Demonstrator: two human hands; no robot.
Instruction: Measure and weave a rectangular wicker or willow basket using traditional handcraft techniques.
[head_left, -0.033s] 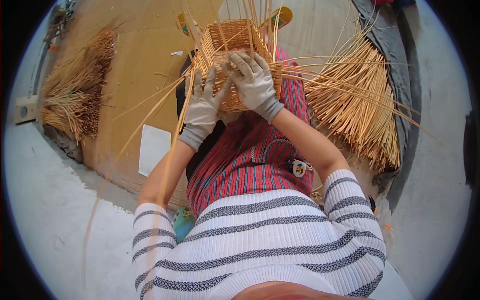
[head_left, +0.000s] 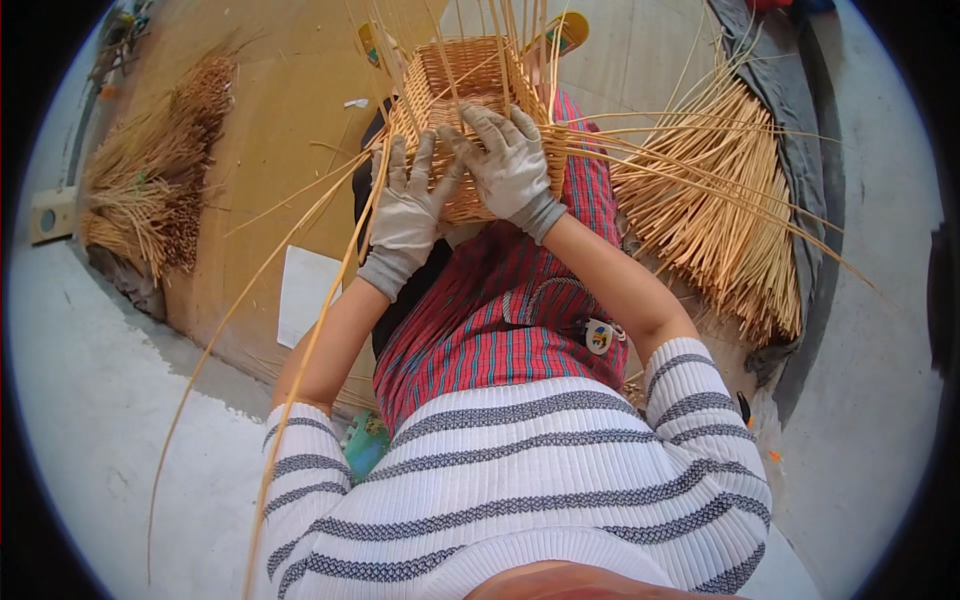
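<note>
A half-woven wicker basket (head_left: pixel 462 80) rests on my lap, with long upright stakes rising from its rim. My left hand (head_left: pixel 406 200), in a pale work glove, grips the near left part of the basket wall, fingers pointing up and thumb toward the right. My right hand (head_left: pixel 508 165), gloved too, has its fingers bent over the near rim of the same basket. The thumbs lie close together, and what sits right under the fingertips is partly hidden. Long loose willow rods (head_left: pixel 325 302) trail from the basket's left side past my left forearm; others (head_left: pixel 690 185) stick out to the right.
A bundle of cut rods (head_left: pixel 715 200) lies on dark cloth at the right, and a browner bundle (head_left: pixel 165 165) at the left. White paper (head_left: pixel 307 295) lies on the board flooring (head_left: pixel 275 130) beside my left forearm. Yellow-toned footwear (head_left: pixel 562 35) shows beyond the basket.
The long rods trailing at the left have swung slightly left and look less blurred. The rods at the right have shifted a little outward. Both hands stay on the basket almost unmoved.
</note>
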